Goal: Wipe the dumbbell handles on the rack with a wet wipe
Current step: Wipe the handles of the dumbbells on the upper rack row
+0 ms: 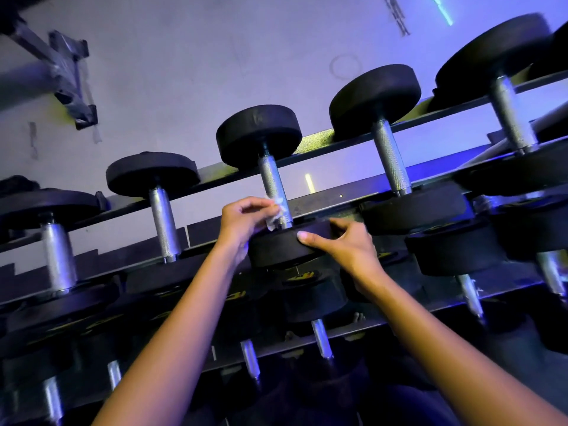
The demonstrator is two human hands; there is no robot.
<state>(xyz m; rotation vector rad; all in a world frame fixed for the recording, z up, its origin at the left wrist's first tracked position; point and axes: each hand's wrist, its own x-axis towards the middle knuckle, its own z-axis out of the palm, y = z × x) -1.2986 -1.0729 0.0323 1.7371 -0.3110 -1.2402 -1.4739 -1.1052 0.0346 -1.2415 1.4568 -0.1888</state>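
A black dumbbell with a knurled steel handle (272, 179) lies across the top shelf of the rack (335, 139), in the middle of the view. My left hand (242, 222) pinches a small white wet wipe (278, 210) against the lower end of that handle. My right hand (341, 241) grips the rim of the same dumbbell's near black head (282, 247), thumb on the front edge and fingers curled over the top.
More dumbbells lie on the same shelf: two to the left (163, 222) and two to the right (390, 158). Lower shelves hold several more, their handles (321, 338) showing between my forearms. A grey wall rises behind, with a metal bracket (70, 81) at the upper left.
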